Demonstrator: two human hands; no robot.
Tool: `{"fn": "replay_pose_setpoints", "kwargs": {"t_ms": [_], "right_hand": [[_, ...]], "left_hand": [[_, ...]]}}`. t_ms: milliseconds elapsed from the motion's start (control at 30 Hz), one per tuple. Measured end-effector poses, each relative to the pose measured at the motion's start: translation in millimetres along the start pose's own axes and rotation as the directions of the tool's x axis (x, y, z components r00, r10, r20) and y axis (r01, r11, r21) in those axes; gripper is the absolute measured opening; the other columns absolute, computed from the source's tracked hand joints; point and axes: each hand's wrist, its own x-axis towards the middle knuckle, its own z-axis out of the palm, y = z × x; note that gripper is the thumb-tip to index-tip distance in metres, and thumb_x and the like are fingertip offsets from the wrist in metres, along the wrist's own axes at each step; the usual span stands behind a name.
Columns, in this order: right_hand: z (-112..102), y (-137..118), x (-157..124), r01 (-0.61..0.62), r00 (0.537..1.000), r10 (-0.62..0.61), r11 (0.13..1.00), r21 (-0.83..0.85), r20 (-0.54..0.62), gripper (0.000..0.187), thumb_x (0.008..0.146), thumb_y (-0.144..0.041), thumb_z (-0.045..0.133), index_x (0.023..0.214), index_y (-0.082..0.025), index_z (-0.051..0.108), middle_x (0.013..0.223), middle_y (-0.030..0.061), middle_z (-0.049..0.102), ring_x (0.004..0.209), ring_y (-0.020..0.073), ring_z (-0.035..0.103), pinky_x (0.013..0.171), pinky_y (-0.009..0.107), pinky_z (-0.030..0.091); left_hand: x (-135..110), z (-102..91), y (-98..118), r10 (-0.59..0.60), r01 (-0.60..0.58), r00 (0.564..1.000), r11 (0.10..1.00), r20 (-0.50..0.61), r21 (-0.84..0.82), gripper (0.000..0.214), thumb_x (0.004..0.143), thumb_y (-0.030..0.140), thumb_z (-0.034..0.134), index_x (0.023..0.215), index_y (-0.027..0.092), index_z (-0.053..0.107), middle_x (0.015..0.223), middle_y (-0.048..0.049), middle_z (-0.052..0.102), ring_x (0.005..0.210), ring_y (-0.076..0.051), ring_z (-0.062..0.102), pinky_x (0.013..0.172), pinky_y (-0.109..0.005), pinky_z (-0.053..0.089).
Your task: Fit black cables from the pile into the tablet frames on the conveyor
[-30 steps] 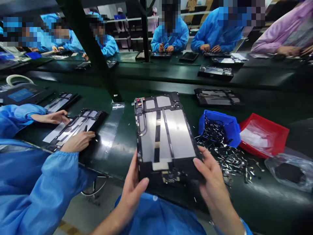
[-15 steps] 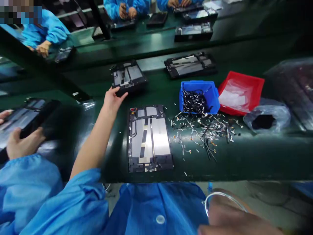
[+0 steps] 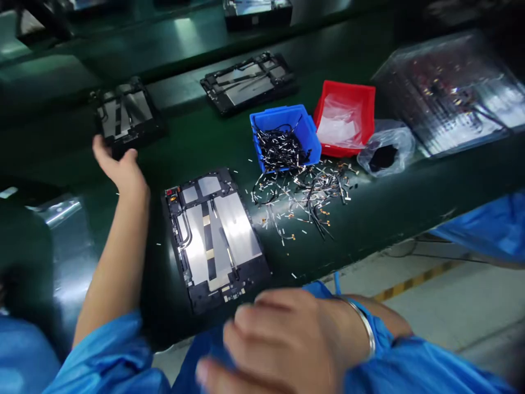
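Observation:
My left hand (image 3: 121, 167), thumb and fingers apart, is at the near edge of a stack of opened tablets (image 3: 129, 115). Whether its fingertips touch the stack is unclear. Below and to the right, an opened tablet (image 3: 217, 235) lies flat on the green bench, showing silver battery panels, dark ribbon cables and a black frame. Over the bench's front edge, close to the camera, hangs my right hand (image 3: 283, 339), back upward, with a metal bangle (image 3: 365, 323) at the wrist. Its fingers are bent and blurred, and the palm side is hidden.
A blue bin (image 3: 305, 134) of black cables stands beside a red bin (image 3: 365, 109) holding clear plastic bags. Loose cables (image 3: 311, 191) are scattered before them. Rightward are a plastic bag (image 3: 385, 158) and a clear-covered tray (image 3: 451, 93). More opened tablets (image 3: 248, 82) lie behind.
The view has swung right and tilted, so bench items appear further left. My right hand has come up into view from the lower right. My left hand stays by the tablet stack.

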Motion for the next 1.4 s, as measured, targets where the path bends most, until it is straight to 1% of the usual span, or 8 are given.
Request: {"fn": "replay_pose_setpoints", "kwargs": {"t_ms": [67,233,567,700,833,1033,1233,1400], "right_hand": [[-7,13,11,0.15,0.985,-0.138,0.981,-0.124,0.1,0.026,0.088,-0.031,0.061,0.11,-0.019,0.065,0.098,0.0036,0.07,0.091,0.0151,0.06,0.069,0.026,0.051],[3,40,-10,-0.049,0.968,0.118,0.955,-0.293,0.223,0.044,0.083,-0.029,0.067,0.125,-0.02,0.058,0.137,0.0151,0.054,0.13,0.0283,0.042,0.093,0.041,0.049],[-18,55,-25,-0.076,0.96,0.123,0.98,-0.186,0.254,0.037,0.086,-0.035,0.063,0.12,-0.02,0.062,0.134,0.0115,0.059,0.132,0.0285,0.045,0.088,0.045,0.055],[-27,67,-10,-0.198,0.979,0.199,0.98,-0.018,0.039,0.019,0.09,-0.028,0.058,0.103,-0.021,0.069,0.108,0.0075,0.072,0.104,0.0194,0.065,0.086,0.037,0.055],[-22,90,22,-0.48,0.877,0.471,0.856,-0.191,-0.096,0.019,0.088,-0.021,0.055,0.085,-0.021,0.073,0.076,0.0033,0.074,0.07,0.0166,0.067,0.067,0.03,0.051],[0,108,73,-0.725,0.584,0.811,0.497,-0.477,-0.043,0.025,0.086,-0.035,0.057,0.103,-0.026,0.074,0.075,0.0051,0.074,0.072,0.0229,0.067,0.061,0.031,0.041],[19,113,89,-0.847,0.517,0.84,0.474,-0.239,-0.165,0.015,0.08,-0.033,0.062,0.081,-0.023,0.074,0.072,0.0043,0.072,0.07,0.0203,0.063,0.059,0.028,0.035],[2,105,78,-0.853,0.52,0.843,0.52,-0.043,-0.137,0.026,0.08,-0.037,0.059,0.062,-0.02,0.065,0.05,-0.0023,0.056,0.049,0.0114,0.048,0.05,0.025,0.03]], "left_hand": [[-36,-1.9,8,-0.033,0.04,0.995,0.997,0.099,-0.072,0.035,0.069,0.015,0.059,0.104,0.011,0.063,0.114,-0.0064,0.066,0.114,-0.021,0.056,0.105,-0.038,0.04],[-95,-12.9,25,-0.149,0.213,0.942,0.958,0.299,-0.192,0.024,0.071,0.034,0.064,0.079,0.013,0.072,0.076,-0.0072,0.073,0.077,-0.021,0.069,0.074,-0.032,0.054],[-107,-1.7,35,-0.251,0.322,0.937,0.892,0.244,-0.319,0.013,0.071,0.027,0.062,0.071,0.014,0.066,0.067,-0.0054,0.072,0.058,-0.016,0.064,0.057,-0.026,0.049],[-108,-2.4,35,-0.253,0.325,0.936,0.886,0.244,-0.33,0.012,0.068,0.026,0.063,0.071,0.015,0.066,0.066,-0.0041,0.071,0.059,-0.015,0.064,0.058,-0.025,0.049],[-107,-3.3,32,-0.234,0.307,0.94,0.897,0.247,-0.319,0.011,0.067,0.026,0.064,0.07,0.016,0.067,0.068,-0.0041,0.071,0.062,-0.015,0.065,0.061,-0.024,0.05],[-106,-4.9,25,-0.177,0.26,0.944,0.918,0.277,-0.299,0.012,0.07,0.028,0.064,0.071,0.018,0.068,0.072,-0.0043,0.071,0.068,-0.016,0.065,0.066,-0.025,0.051],[-106,-6.5,20,-0.127,0.212,0.944,0.941,0.306,-0.265,0.016,0.073,0.032,0.06,0.073,0.017,0.067,0.074,-0.0052,0.07,0.072,-0.018,0.065,0.068,-0.026,0.05],[-106,-11.2,28,-0.071,0.137,0.953,0.969,0.295,-0.208,0.012,0.075,0.026,0.058,0.075,0.018,0.067,0.08,-0.0054,0.069,0.081,-0.021,0.064,0.081,-0.034,0.05]]}}
